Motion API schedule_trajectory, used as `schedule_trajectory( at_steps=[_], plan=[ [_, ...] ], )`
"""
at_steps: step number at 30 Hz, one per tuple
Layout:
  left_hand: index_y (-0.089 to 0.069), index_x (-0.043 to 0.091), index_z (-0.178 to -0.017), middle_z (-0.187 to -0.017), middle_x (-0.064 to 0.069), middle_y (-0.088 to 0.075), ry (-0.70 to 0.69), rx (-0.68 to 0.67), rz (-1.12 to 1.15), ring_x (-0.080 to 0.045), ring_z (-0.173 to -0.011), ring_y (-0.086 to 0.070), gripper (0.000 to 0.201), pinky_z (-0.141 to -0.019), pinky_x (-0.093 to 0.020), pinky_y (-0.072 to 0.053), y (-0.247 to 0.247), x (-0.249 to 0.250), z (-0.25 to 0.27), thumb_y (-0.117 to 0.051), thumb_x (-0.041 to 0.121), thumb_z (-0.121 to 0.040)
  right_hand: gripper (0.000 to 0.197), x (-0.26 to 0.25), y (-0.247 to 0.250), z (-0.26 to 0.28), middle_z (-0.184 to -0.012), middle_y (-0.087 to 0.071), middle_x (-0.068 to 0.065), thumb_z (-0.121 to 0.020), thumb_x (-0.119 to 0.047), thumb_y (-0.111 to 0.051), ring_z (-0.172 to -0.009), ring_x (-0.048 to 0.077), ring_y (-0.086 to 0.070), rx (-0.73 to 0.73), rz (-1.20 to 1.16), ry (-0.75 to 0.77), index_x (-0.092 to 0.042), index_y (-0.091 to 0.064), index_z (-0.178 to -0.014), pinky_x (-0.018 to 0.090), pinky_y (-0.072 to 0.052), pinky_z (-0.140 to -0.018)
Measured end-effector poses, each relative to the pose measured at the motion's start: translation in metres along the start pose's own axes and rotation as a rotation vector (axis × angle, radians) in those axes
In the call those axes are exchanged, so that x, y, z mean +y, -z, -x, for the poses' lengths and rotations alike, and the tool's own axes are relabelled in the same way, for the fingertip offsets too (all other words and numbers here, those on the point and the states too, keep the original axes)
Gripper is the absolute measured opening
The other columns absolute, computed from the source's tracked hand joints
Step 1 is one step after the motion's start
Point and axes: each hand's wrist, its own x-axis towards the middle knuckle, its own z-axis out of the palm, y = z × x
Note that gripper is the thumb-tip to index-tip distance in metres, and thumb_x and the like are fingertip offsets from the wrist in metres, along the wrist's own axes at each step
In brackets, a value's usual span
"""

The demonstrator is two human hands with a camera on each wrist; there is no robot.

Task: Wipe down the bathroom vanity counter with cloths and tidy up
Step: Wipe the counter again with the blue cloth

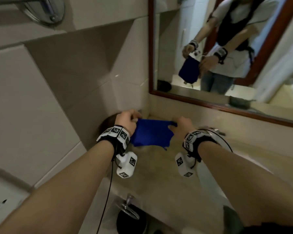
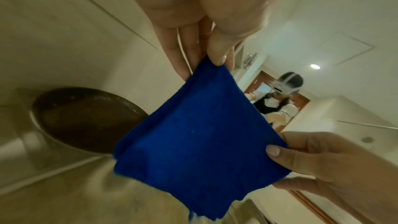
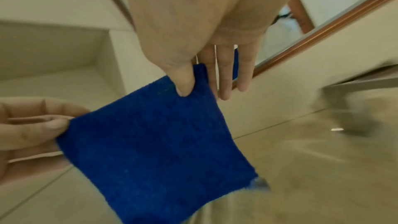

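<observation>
- Head view: left hand [image 1: 128,121] and right hand [image 1: 182,126] each pinch a top corner of the blue cloth [image 1: 151,134], held taut above the beige counter [image 1: 159,166], near the back wall corner. Mirror [image 1: 227,48] repeats it.
- Left wrist: thumb and fingers [image 2: 217,47] closed on one corner; cloth hangs folded (dark round dish [image 2: 86,117] behind).
- Right wrist: thumb clamps the other corner.

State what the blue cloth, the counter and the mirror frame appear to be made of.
Blue cloth: soft napped fabric, probably microfibre; fuzzy matt surface, frayed edge.
Counter: likely polished beige stone; mottled, glossy.
Mirror frame: seemingly varnished reddish-brown wood.
</observation>
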Motion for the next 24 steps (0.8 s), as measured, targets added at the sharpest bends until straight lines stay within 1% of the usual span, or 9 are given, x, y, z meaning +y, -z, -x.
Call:
schedule_trajectory(
  at_steps=[2,4,7,11,16,18,20,22,24],
  plan=[
    [-0.068,0.019,-0.097,-0.100,0.002,-0.069,-0.038,-0.090,0.026,-0.014,-0.096,-0.060,0.023,-0.087,-0.020,-0.043,-0.015,0.011,0.015,-0.052,0.002,-0.091,0.017,0.015,0.006,0.040,-0.090,-0.062,0.004,-0.096,-0.025,-0.050,-0.082,0.022,-0.061,0.028,0.045,-0.054,-0.012,-0.061,-0.099,0.029,-0.047,-0.064],
    [-0.067,0.020,-0.098,-0.101,0.002,-0.067,-0.066,-0.189,0.032,-0.013,-0.096,-0.059,0.023,-0.084,-0.022,-0.045,-0.034,0.024,0.030,-0.052,0.003,-0.093,0.019,0.034,0.013,0.079,-0.092,-0.063,0.003,-0.096,-0.027,-0.049,-0.078,0.018,-0.059,0.034,0.137,-0.129,-0.012,-0.061,-0.099,0.025,-0.044,-0.061],
    [-0.069,0.013,-0.104,-0.106,-0.003,-0.067,-0.095,-0.346,0.021,-0.018,-0.102,-0.061,0.022,-0.084,-0.025,-0.047,-0.070,0.044,0.053,-0.053,0.002,-0.093,0.027,0.072,0.019,0.128,-0.107,-0.066,0.010,-0.095,-0.027,-0.049,-0.097,0.026,-0.061,-0.015,0.153,-0.224,-0.011,-0.063,-0.112,0.029,-0.047,-0.076],
    [-0.071,0.009,-0.106,-0.109,-0.009,-0.068,-0.164,-0.558,-0.023,-0.023,-0.105,-0.062,0.025,-0.084,-0.025,-0.046,-0.128,0.078,0.087,-0.053,-0.001,-0.091,0.027,0.125,0.035,0.188,-0.110,-0.065,0.010,-0.095,-0.029,-0.049,-0.102,0.027,-0.059,-0.094,0.189,-0.350,-0.013,-0.061,-0.113,0.027,-0.039,-0.074],
    [-0.071,0.009,-0.101,-0.108,-0.008,-0.068,-0.234,-0.715,-0.067,-0.020,-0.103,-0.060,0.024,-0.083,-0.024,-0.044,-0.205,0.133,0.136,-0.052,-0.001,-0.091,0.025,0.199,0.057,0.260,-0.107,-0.066,0.009,-0.092,-0.029,-0.055,-0.097,0.026,-0.060,-0.173,0.170,-0.481,-0.012,-0.064,-0.107,0.028,-0.038,-0.072],
    [-0.071,0.012,-0.099,-0.106,-0.004,-0.066,-0.260,-0.745,-0.082,-0.018,-0.102,-0.060,0.022,-0.084,-0.023,-0.044,-0.234,0.160,0.157,-0.053,0.000,-0.091,0.021,0.231,0.065,0.291,-0.100,-0.066,0.010,-0.092,-0.031,-0.057,-0.090,0.025,-0.058,-0.174,0.160,-0.522,-0.012,-0.063,-0.099,0.028,-0.039,-0.071],
    [-0.070,0.013,-0.099,-0.102,0.000,-0.064,-0.278,-0.752,-0.088,-0.015,-0.100,-0.058,0.021,-0.086,-0.023,-0.043,-0.265,0.185,0.180,-0.054,0.001,-0.091,0.024,0.266,0.072,0.322,-0.099,-0.065,0.010,-0.091,-0.031,-0.057,-0.087,0.024,-0.057,-0.175,0.140,-0.568,-0.010,-0.063,-0.098,0.029,-0.042,-0.070],
    [-0.070,0.012,-0.102,-0.103,-0.001,-0.064,-0.288,-0.785,-0.088,-0.019,-0.106,-0.058,0.023,-0.093,-0.027,-0.045,-0.297,0.209,0.206,-0.054,0.000,-0.091,0.029,0.303,0.079,0.353,-0.100,-0.067,0.010,-0.089,-0.033,-0.058,-0.088,0.026,-0.061,-0.172,0.116,-0.608,-0.008,-0.066,-0.099,0.031,-0.046,-0.070],
    [-0.070,0.011,-0.099,-0.111,-0.006,-0.066,-0.289,-0.828,-0.114,-0.024,-0.110,-0.058,0.022,-0.094,-0.030,-0.047,-0.326,0.233,0.232,-0.052,-0.001,-0.092,0.031,0.338,0.088,0.381,-0.100,-0.068,0.012,-0.089,-0.033,-0.059,-0.084,0.025,-0.060,-0.182,0.087,-0.641,-0.005,-0.067,-0.100,0.029,-0.044,-0.067]
  ],
)
